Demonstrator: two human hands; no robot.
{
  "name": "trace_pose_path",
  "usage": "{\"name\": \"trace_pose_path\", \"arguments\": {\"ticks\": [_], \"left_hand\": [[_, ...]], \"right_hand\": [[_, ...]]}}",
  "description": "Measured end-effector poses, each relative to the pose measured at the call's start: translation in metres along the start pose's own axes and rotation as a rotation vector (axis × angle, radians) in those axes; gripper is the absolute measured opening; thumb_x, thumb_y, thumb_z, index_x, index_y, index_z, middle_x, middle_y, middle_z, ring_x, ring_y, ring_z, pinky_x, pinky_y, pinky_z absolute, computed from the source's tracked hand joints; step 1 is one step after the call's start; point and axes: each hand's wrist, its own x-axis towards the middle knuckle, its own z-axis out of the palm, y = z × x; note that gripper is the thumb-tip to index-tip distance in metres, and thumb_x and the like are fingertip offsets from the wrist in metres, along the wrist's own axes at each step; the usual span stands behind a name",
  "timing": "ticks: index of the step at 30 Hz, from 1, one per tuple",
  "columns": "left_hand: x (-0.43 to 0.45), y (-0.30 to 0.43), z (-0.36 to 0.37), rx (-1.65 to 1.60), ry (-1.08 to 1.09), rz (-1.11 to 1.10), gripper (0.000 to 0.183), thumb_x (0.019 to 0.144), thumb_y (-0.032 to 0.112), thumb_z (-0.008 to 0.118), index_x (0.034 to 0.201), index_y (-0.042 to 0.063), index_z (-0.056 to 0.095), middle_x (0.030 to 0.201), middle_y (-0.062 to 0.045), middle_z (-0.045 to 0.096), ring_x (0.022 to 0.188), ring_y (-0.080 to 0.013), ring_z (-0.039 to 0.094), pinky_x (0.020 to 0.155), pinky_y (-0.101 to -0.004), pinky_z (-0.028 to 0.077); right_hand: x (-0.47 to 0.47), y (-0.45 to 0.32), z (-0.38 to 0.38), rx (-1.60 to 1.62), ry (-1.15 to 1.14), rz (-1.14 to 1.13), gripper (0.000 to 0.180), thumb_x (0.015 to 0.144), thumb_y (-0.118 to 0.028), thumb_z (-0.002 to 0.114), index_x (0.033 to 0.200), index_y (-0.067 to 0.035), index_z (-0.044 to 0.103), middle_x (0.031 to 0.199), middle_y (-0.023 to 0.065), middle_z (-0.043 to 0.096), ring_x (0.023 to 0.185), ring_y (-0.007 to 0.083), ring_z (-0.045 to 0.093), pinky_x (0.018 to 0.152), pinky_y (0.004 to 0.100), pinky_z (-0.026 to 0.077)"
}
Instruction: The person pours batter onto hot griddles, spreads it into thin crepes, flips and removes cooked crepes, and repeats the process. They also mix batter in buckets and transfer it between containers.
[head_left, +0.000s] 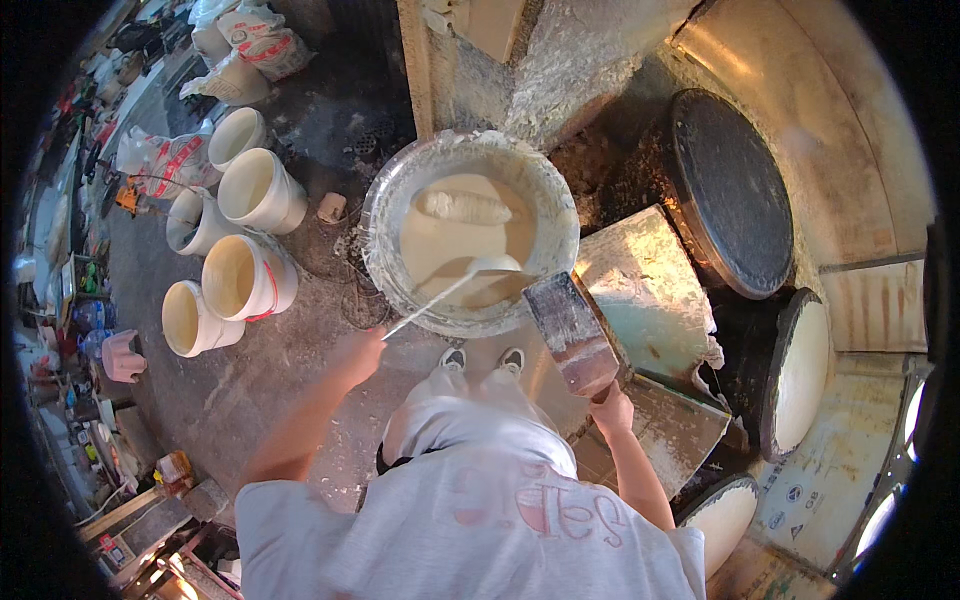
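Note:
My left hand (362, 358) grips the thin handle of a ladle (429, 301). The ladle's bowl is over the near half of a large tub (384, 259), whose rim is crusted with dried batter. Inside the tub is a pale, cream-coloured liquid batter (442, 244), and a whitish cylindrical thing (466, 207) lies in it at the far side. In my right hand (613, 411) is the short handle of a flat rectangular paddle (571, 334), smeared with white. Its far end reaches the tub's right rim; whether they touch I cannot tell.
Several white buckets (281, 199) stand on the floor to the left, with printed sacks (266, 49) behind them. On the right are a dark round griddle (733, 195) and two round griddles with pale tops (799, 375). A batter-stained board (645, 292) lies between tub and griddles.

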Motion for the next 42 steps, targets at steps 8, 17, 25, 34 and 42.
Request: {"name": "trace_pose_path", "arguments": {"ticks": [8, 17, 25, 34, 42], "left_hand": [[-0.016, 0.001, -0.030, 0.079, 0.022, -0.362, 0.018, 0.089, 0.019, 0.051, 0.097, 0.004, 0.057, 0.076, -0.021, 0.063, 0.076, -0.0386, 0.063, 0.067, -0.0505, 0.048], [-0.006, -0.015, -0.016, -0.167, -0.025, -0.057, 0.013, 0.086, 0.015, 0.055, 0.090, 0.002, 0.054, 0.068, -0.020, 0.060, 0.059, -0.0352, 0.060, 0.053, -0.0477, 0.044], [0.015, 0.001, -0.008, -1.138, -0.470, -0.414, 0.012, 0.090, 0.009, 0.047, 0.080, 0.002, 0.047, 0.056, -0.003, 0.042, 0.038, -0.0106, 0.034, 0.033, -0.0281, 0.023], [0.052, 0.021, 0.060, -1.420, -0.537, -0.293, 0.012, 0.092, 0.011, 0.045, 0.082, 0.003, 0.047, 0.057, -0.001, 0.041, 0.039, -0.0087, 0.034, 0.034, -0.0245, 0.025], [0.065, 0.029, 0.072, -1.663, -0.623, -0.262, 0.011, 0.092, 0.015, 0.047, 0.087, 0.005, 0.048, 0.056, 0.001, 0.037, 0.038, -0.0082, 0.033, 0.034, -0.0227, 0.025]], "right_hand": [[-0.007, -0.020, 0.007, 0.395, 0.129, -0.007, 0.041, 0.066, -0.021, 0.074, 0.099, -0.006, 0.055, 0.086, 0.0137, 0.067, 0.083, 0.0329, 0.065, 0.069, 0.0399, 0.051], [-0.024, -0.013, 0.013, 0.423, 0.149, -0.043, 0.035, 0.066, -0.014, 0.075, 0.093, -0.003, 0.057, 0.074, 0.0042, 0.065, 0.068, 0.0114, 0.063, 0.063, 0.0276, 0.049], [-0.034, 0.000, 0.030, 0.568, 0.175, -0.004, 0.036, 0.066, -0.014, 0.075, 0.095, -0.002, 0.057, 0.082, 0.0060, 0.066, 0.076, 0.0144, 0.063, 0.066, 0.0287, 0.049], [-0.043, 0.006, 0.041, 0.570, 0.214, 0.120, 0.039, 0.065, -0.024, 0.076, 0.091, -0.003, 0.055, 0.075, 0.0120, 0.065, 0.072, 0.0263, 0.065, 0.065, 0.0342, 0.049], [-0.054, 0.006, 0.034, 0.562, 0.260, 0.142, 0.030, 0.067, -0.010, 0.074, 0.089, -0.001, 0.056, 0.070, -0.0023, 0.057, 0.061, 0.0051, 0.048, 0.056, 0.0228, 0.043]]}}
